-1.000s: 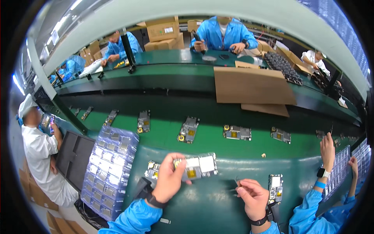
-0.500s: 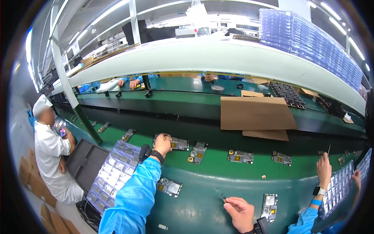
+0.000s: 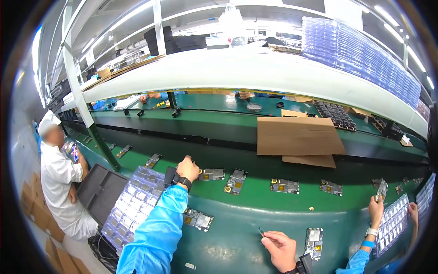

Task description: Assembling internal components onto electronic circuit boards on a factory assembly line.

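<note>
My left hand (image 3: pixel 188 169) is over the green belt, fingers curled closed at the left end of a circuit board (image 3: pixel 213 174); what the fingertips pinch is hidden. My right hand (image 3: pixel 280 250) is low over the bench, pinching dark tweezers (image 3: pixel 261 232) whose tip points up and left. To its right a circuit board (image 3: pixel 314 242) lies lengthwise on the bench. Another board (image 3: pixel 199 220) lies below my left wrist. Beside my left forearm is a clear plastic tray (image 3: pixel 137 196) with dark rectangular parts in its pockets.
Several boards, one of them this board (image 3: pixel 284 186), lie along the belt (image 3: pixel 255 201). Cardboard (image 3: pixel 301 137) stands behind it, under a white shelf (image 3: pixel 228 68). At right, a co-worker's hand (image 3: pixel 376 211) holds a board. A person in white (image 3: pixel 64 178) stands at left.
Boards on the belt have shifted slightly right. My left hand has moved slightly left, its fingers still closed. The co-worker's hand at right now holds up a board. My right hand stays put.
</note>
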The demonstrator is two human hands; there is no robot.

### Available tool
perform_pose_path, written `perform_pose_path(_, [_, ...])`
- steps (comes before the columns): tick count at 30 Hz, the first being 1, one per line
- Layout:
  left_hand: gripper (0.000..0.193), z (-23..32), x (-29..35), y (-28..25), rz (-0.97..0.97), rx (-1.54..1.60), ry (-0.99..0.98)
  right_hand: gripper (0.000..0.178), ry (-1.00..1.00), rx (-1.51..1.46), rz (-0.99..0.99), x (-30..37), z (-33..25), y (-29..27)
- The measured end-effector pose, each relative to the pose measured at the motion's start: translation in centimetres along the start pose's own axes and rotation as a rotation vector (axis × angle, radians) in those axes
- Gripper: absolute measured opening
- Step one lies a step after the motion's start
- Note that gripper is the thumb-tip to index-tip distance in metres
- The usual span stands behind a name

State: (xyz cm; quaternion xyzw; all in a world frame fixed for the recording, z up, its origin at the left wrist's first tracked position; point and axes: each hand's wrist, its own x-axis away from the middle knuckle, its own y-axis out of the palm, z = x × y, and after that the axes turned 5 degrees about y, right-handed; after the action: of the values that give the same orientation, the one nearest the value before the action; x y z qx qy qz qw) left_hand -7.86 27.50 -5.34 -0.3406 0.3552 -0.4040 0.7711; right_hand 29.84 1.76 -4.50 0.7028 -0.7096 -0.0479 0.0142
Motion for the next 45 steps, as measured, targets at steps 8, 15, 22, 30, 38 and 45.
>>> perform_pose_path(8, [0.061,-8.7,-3.6,5.7,0.190,-0.488,-0.118,0.019,-0.018,-0.125,-0.099,-0.4,2.5,0.5])
perform_pose_path(15, [0.062,-7.6,-4.4,5.9,-0.091,-0.580,-0.009,0.018,-0.025,-0.108,-0.071,-0.2,2.6,0.4])
perform_pose_path(22, [0.030,-9.2,-5.6,2.8,0.387,-0.868,-0.154,0.017,-0.125,-0.021,-0.131,-0.2,2.4,1.8])
perform_pose_path(30, [0.029,6.7,13.7,-10.3,0.201,0.595,0.348,0.019,-0.193,0.188,0.046,-0.6,1.5,-0.7])
perform_pose_path(38, [0.047,4.6,26.7,-9.4,-0.966,1.449,-0.231,0.029,-0.604,0.578,-0.065,0.0,-4.2,1.9])
perform_pose_path(45, [0.042,5.1,28.5,-10.1,-1.248,1.613,-0.216,0.035,-0.814,0.812,-0.188,1.1,-3.5,1.8])
